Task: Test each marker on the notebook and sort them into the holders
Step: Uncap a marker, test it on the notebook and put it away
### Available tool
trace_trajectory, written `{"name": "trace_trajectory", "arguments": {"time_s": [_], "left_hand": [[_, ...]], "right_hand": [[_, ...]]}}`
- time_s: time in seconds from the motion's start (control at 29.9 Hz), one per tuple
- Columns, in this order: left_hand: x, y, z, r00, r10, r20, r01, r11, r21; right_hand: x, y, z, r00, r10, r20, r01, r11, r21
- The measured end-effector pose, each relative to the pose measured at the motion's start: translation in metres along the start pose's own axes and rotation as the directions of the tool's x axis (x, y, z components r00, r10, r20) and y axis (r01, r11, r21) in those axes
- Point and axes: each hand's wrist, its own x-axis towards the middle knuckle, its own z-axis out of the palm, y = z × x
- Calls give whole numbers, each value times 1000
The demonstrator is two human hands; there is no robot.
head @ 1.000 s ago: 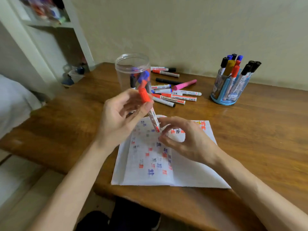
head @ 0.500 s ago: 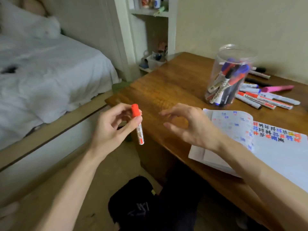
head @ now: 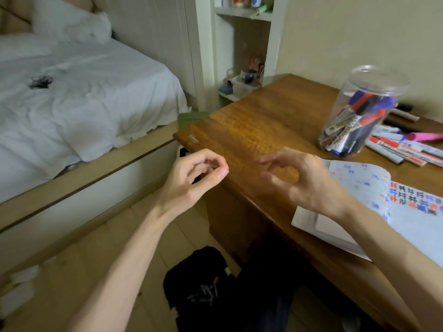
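Bedding in white covers the bed that fills the upper left of the view, and beside it we see the wooden desk running from centre to lower right, with a shelved alcove in the wall behind its far corner. On the desk's near right lies the open notebook, its page marked with rows of red, blue and black test strokes. Behind the notebook stands a clear plastic jar, upright and open at the top, holding a leaning bunch of markers with red, blue and black caps. We note the left hand raised just off the desk's near left edge, fingers curled so that thumb and forefinger meet in a ring with nothing between them. The right hand hovers above the desk beside the notebook's left edge, fingers loosely bent, spread apart and empty. Loose markers lie side by side right of the jar, a pink one among them.
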Motion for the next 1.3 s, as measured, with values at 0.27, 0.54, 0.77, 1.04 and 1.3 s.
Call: {"name": "trace_trajectory", "arguments": {"time_s": [0.27,0.54,0.77,1.04,1.3], "left_hand": [[41,18,85,979,80,188,-76,997,-27],[78,43,201,887,156,435,-119,987,-112],[114,41,288,873,91,479,-83,996,-37],[174,19,342,939,12,343,-183,864,468],[196,3,354,912,98,398,-376,587,717]], "right_hand": [[-48,21,-62,964,251,-85,-256,965,-53],[-136,70,-130,861,408,-303,-454,886,-96],[-197,106,-149,742,508,-438,-569,823,-9],[-206,114,-157,718,514,-470,-591,807,-19],[-206,115,-156,711,528,-464,-599,801,-7]]}}
